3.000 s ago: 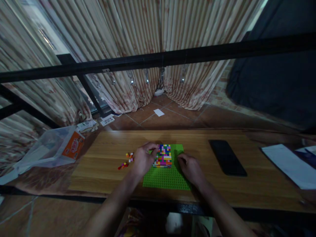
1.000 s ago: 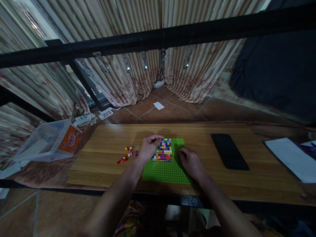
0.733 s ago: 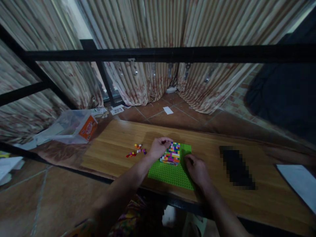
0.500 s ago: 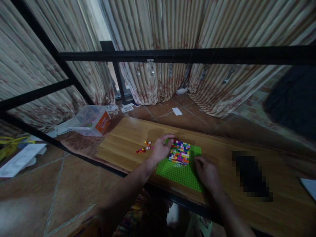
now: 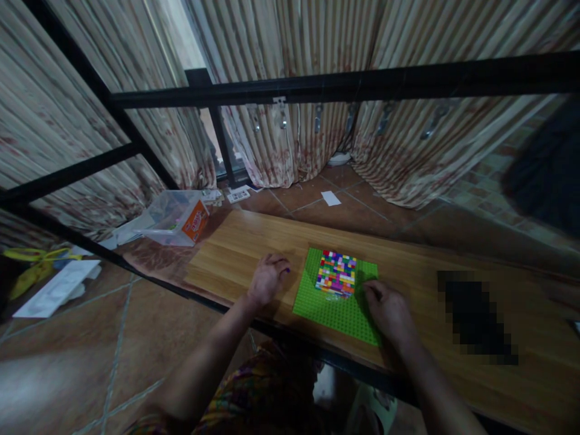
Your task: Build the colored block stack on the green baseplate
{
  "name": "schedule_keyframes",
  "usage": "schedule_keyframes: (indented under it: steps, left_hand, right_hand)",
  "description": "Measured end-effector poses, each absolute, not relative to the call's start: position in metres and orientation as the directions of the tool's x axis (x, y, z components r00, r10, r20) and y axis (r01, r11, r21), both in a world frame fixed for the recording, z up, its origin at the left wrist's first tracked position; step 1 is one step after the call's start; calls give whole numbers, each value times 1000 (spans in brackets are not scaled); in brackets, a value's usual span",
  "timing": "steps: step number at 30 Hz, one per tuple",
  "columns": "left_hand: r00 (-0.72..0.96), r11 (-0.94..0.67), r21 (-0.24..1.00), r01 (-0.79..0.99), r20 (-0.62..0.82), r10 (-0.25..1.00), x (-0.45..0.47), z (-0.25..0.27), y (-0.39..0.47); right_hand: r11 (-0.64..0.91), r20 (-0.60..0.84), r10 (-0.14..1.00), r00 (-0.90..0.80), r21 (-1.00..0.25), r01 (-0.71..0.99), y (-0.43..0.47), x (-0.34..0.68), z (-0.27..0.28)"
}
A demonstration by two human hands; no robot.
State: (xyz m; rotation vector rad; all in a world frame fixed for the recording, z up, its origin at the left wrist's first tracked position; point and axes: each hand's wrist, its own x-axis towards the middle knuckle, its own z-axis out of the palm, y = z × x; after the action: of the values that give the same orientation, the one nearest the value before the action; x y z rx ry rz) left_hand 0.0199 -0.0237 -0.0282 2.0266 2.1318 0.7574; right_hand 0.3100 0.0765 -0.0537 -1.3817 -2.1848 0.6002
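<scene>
One purple plastic brick [image 5: 287,270] pinched in our left hand [image 5: 265,281]; right hand [image 5: 390,311], grip unclear, likely steadies green studded baseplate [image 5: 342,319].

Nothing legible; white characters [image 5: 196,221] blur on the orange label [image 5: 189,230] of the plastic box [image 5: 174,237] at far left; likewise the printed card [image 5: 238,194].

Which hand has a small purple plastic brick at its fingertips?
The left hand, over the brown wooden tabletop left of the flat green studded baseplate; the right hand, at the baseplate's right edge, shows none.
</scene>
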Motion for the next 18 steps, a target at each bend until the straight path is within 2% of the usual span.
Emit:
schedule_keyframes:
  steps: [3, 10, 12, 18]
  left_hand:
    - [-91, -5, 380, 925, 236, 967, 22, -27, -20]
    - [-101, -22, 405, 914, 281, 954, 23, -21, -19]
    - [-153, -8, 459, 888, 312, 938, 29, -18, -16]
    - [-270, -40, 748, 663, 288, 919, 58, 2, 2]
  right_hand:
    - [401, 167, 909, -383, -603, 690, 76, 310, -53]
    - [409, 175, 905, -387, -600, 687, 77, 309, -54]
    - [412, 183, 905, -384, -605, 682, 76, 309, -54]
    - [397, 168, 911, -378, -608, 688, 76, 309, -54]
